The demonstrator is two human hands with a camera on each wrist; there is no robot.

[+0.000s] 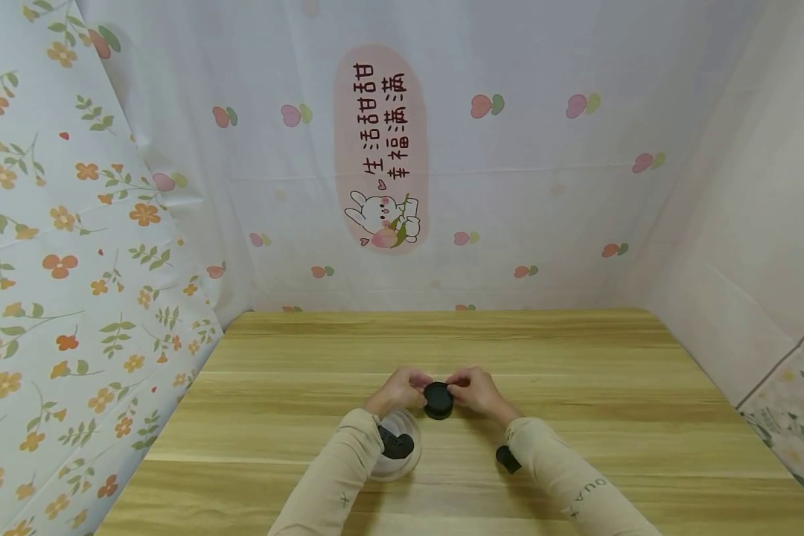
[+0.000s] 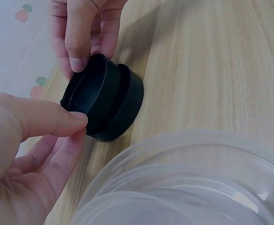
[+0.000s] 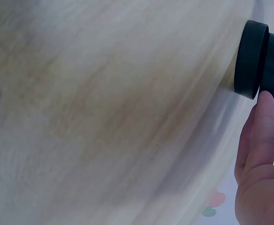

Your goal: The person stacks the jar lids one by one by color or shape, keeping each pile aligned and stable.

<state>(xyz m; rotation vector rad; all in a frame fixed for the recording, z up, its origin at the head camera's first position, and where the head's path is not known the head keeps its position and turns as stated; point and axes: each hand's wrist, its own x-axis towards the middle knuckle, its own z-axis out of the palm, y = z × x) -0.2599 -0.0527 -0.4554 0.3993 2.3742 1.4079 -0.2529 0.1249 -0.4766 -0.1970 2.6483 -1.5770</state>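
Note:
Between both hands is a shallow black round cap (image 2: 104, 96), its open side facing up in the left wrist view. Directly beneath it is a second black round piece (image 2: 131, 105) of similar width, with a narrow gap showing along one side. My left hand (image 1: 402, 388) pinches the upper cap's rim between thumb and fingers. On the opposite side, my right hand (image 1: 474, 391) pinches the same rim, its thumb on the wall in the right wrist view. Whether the lower piece touches the table is unclear.
A clear plastic tub (image 1: 412, 428) stands by the left forearm, with a curved black piece (image 1: 397, 445) at it. Another small black part (image 1: 507, 459) lies partly under the right sleeve. Patterned cloth (image 1: 543, 208) hangs behind the wooden table (image 1: 275, 417).

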